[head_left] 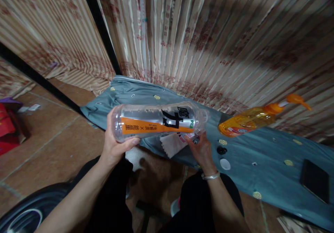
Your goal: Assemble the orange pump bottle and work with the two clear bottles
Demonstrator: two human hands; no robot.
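A large clear plastic bottle (153,121) with a silver and orange label lies sideways in the air above the narrow table. My left hand (114,141) is wrapped round its base, thumb along the near side. At the neck end, my right hand (203,151) grips the bottle from below; some of its fingertips are hidden behind it. Beneath the bottle, close to my right fingers, a pale cloth with a scalloped edge (171,146) lies on the table. A white round cap (224,164) and a small black object (221,150) rest to the right of that hand.
A pump bottle of orange liquid (247,121) stands on the grey-green tablecloth (276,156). Farther right lies a dark phone-like slab (315,180). Behind the table hangs a striped curtain (208,34); black poles (101,27) are at left. A red box (9,128) sits on the floor.
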